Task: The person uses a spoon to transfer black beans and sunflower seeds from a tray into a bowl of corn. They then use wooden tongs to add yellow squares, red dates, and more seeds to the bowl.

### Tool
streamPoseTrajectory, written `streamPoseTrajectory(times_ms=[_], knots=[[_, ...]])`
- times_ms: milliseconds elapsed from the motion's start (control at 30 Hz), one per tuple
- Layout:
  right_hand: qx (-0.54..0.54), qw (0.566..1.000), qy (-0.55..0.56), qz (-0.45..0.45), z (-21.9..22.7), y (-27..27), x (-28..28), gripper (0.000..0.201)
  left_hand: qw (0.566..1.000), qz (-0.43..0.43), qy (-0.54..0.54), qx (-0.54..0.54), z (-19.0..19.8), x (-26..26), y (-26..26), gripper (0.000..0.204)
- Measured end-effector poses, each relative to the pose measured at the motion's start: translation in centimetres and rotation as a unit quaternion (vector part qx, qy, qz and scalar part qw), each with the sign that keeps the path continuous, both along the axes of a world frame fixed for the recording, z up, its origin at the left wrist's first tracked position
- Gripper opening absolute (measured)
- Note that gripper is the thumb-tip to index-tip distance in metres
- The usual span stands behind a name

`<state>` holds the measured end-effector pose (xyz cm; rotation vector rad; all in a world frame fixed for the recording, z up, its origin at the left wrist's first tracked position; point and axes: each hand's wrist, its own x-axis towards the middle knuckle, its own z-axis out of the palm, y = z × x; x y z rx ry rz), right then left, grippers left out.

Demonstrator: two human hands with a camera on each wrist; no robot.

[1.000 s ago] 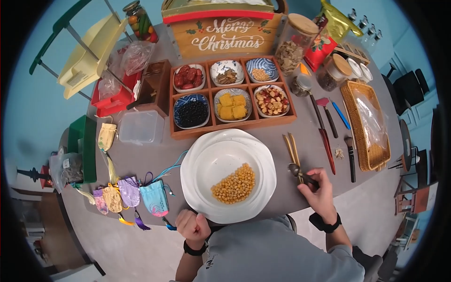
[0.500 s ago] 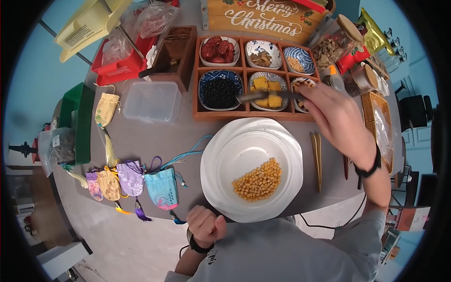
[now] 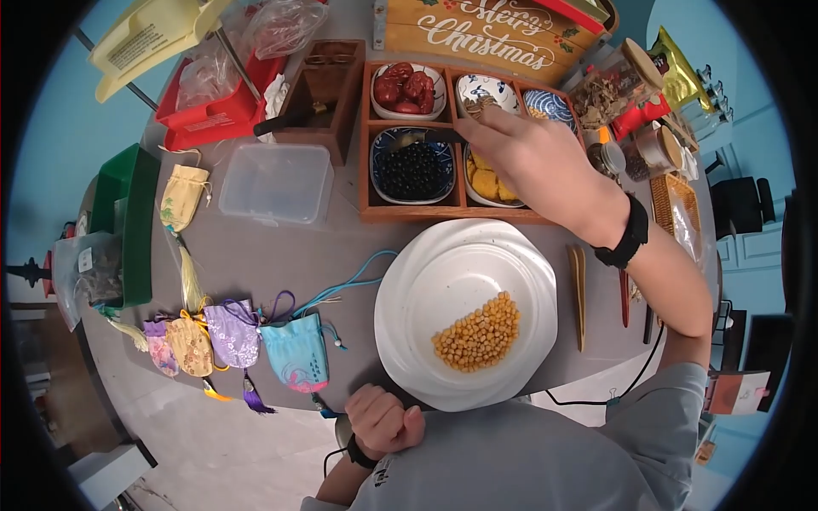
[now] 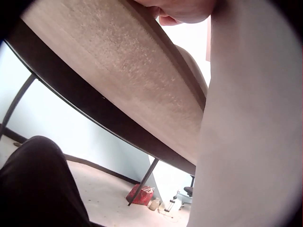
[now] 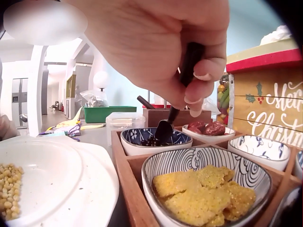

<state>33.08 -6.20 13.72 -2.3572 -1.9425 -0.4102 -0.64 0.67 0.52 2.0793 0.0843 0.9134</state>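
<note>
As we log it: black spoon (image 5: 164, 131) in blue bowl (image 5: 133, 137)

Blurred over yellow pieces (image 5: 203, 194) half a second ago, its head now sits at black beans (image 3: 415, 173). Right hand (image 3: 550, 170): pinches handle (image 5: 191, 59), partly hiding those pieces. Left hand (image 3: 385, 419): curled fist. Alongside: white dish (image 3: 396, 315).

Open bench (image 3: 247, 260) lay left of the wide-rimmed white dish (image 3: 394, 319), between the clear plastic box (image 3: 277, 183) and the light-blue fabric pouch (image 3: 294, 356); a thin blue cord (image 3: 334, 292) crossed part of it. Just a narrow strip separated dish from the reddish-brown wooden tray (image 3: 396, 213). Tray dividers (image 3: 459, 175) blocked low sideways passes. Right hand (image 3: 545, 166) with black-handled scoop (image 5: 166, 130) took up the air over tray's middle. Rear was walled off by the wooden Merry Christmas crate (image 3: 486, 38), right rear by wooden-lidded clear jars (image 3: 609, 89).
</note>
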Motion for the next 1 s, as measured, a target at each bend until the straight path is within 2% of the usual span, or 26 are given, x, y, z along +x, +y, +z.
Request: streamPoseTrajectory(times_ms=[233,333,533,767,1000], knots=[[-0.019,0.999,-0.011,0.049,1.6,-1.7,-0.5,0.04,1.0,-0.005,-0.003,0.001,-0.2,-0.1,0.1,0.041],[-0.018,1.0,-0.022,0.011,1.7,-1.5,-0.1,0.043,1.0,0.001,-0.005,0.003,0.0,0.0,0.1,0.04],[-0.023,1.0,-0.02,-0.004,0.6,-0.8,-0.3,0.045,1.0,0.008,-0.006,-0.001,-0.2,0.0,0.0,0.039],[-0.02,1.0,-0.015,0.017,2.7,-1.2,-0.3,0.039,1.0,0.005,-0.011,0.003,-0.2,-0.1,0.1,0.038],[-0.038,0.999,-0.017,-0.035,1.5,-1.0,-0.1,0.027,1.0,0.002,-0.007,-0.006,0.0,-0.2,0.1,0.035]])
